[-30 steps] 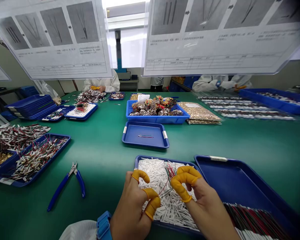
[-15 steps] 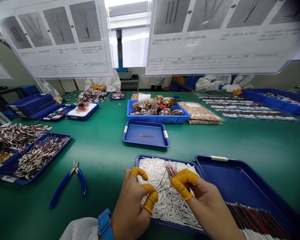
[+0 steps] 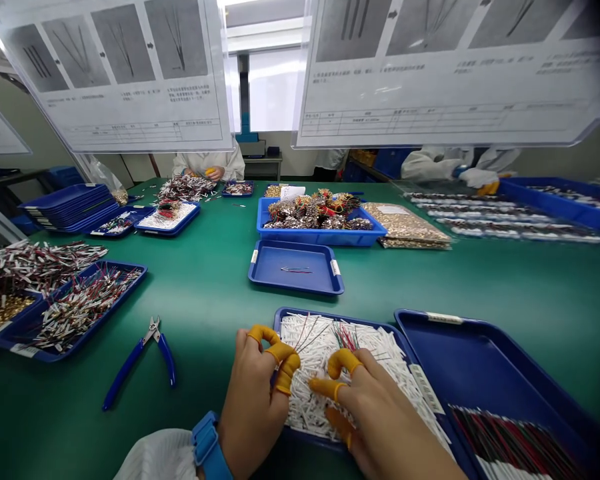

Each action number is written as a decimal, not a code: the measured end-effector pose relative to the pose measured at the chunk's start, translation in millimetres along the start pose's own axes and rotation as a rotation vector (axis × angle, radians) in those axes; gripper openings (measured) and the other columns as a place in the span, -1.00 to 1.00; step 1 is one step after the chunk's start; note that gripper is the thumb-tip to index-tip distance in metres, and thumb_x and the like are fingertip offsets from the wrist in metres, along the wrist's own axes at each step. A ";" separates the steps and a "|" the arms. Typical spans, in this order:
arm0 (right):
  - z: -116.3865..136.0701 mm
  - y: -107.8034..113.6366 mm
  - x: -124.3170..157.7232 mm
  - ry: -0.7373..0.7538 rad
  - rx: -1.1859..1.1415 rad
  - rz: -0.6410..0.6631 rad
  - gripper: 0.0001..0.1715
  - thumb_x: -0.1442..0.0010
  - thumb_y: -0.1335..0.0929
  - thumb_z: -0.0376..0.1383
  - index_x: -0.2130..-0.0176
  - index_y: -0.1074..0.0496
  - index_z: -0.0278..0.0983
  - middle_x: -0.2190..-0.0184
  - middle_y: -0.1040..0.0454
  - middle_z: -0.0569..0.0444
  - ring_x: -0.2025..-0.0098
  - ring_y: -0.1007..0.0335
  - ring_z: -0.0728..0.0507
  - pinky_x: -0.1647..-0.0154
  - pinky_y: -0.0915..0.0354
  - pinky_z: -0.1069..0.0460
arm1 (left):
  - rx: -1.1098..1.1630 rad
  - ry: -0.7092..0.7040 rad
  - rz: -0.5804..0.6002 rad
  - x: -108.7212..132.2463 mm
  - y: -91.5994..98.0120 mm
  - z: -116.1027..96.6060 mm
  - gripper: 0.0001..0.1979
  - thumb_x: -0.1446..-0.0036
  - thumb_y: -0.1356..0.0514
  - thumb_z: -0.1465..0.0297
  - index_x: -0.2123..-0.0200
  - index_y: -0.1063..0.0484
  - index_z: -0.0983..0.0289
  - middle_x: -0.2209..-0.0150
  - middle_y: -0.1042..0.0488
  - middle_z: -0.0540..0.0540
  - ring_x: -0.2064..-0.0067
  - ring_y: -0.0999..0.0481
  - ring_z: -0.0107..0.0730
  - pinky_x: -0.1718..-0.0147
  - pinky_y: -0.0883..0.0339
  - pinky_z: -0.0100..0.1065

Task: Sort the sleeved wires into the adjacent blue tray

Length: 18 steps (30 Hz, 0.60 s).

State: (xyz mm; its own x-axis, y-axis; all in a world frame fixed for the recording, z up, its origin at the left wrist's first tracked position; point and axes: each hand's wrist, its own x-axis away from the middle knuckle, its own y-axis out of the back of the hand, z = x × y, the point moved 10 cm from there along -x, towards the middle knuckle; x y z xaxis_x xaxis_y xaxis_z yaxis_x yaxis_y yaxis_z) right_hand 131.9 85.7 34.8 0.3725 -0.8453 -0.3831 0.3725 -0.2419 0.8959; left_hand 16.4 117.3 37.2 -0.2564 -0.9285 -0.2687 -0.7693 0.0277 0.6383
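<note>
My left hand (image 3: 260,380), with yellow finger cots on its fingertips, is closed on a few thin wires (image 3: 307,337) that stick up and out to the right from the pinch. My right hand (image 3: 363,400), also in yellow finger cots, hangs low over the tray of white tubes (image 3: 304,325), its thumb and index finger apart above the tubes. Whether a fingertip touches a tube I cannot tell. A bundle of red, green and dark wires (image 3: 346,335) lies on the tubes just beyond my right hand.
To the right is a larger blue tray (image 3: 470,353) with rows of dark and red wires (image 3: 517,437). Blue-handled cutters (image 3: 143,360) lie at left. Ahead sits a small tray (image 3: 295,280) holding a few wires. Document sheets hang above; people work across the table.
My right hand has left the wires and moved down over the white tubes, its fingers spreading. My left hand has shifted slightly left and up, keeping the wires.
</note>
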 end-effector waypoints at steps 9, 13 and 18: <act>17.9 -3.5 -15.0 0.102 0.205 -0.112 -0.72 0.20 -0.48 -0.58 0.62 -0.50 -0.21 0.62 -0.48 0.06 0.44 -0.41 -0.21 0.45 -0.36 -0.05 | 0.083 0.002 0.019 3.8 -9.0 5.9 -0.81 -0.13 -0.05 0.55 0.35 -0.44 0.25 0.30 -0.33 0.14 0.18 -0.31 -0.12 0.21 -0.30 -0.10; -1.6 6.4 -6.4 0.015 0.033 -0.123 -0.71 -0.04 -0.31 -0.55 0.32 -0.53 -0.27 0.42 -0.58 -0.04 0.29 -0.50 -0.26 0.23 -0.45 -0.16 | 0.129 0.011 0.057 7.8 -17.6 7.7 -0.82 -0.14 -0.06 0.54 0.34 -0.45 0.25 0.30 -0.36 0.14 0.18 -0.33 -0.13 0.20 -0.31 -0.11; -21.8 0.0 4.9 -0.167 -0.214 -0.042 -0.67 -0.12 -0.24 -0.46 0.18 -0.48 -0.22 0.28 -0.61 -0.05 0.21 -0.53 -0.27 0.26 -0.47 -0.14 | 0.201 -0.044 0.039 12.7 -21.0 1.4 -0.80 -0.14 -0.06 0.52 0.29 -0.48 0.25 0.27 -0.41 0.17 0.15 -0.35 -0.10 0.12 -0.30 -0.07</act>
State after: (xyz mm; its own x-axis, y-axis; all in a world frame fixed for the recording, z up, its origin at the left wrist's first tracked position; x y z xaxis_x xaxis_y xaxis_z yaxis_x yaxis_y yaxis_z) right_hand 152.2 92.0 28.0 0.2141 -0.9078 -0.3606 0.5622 -0.1874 0.8055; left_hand 28.5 105.5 19.4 -0.3098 -0.9085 -0.2804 -0.8586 0.1406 0.4930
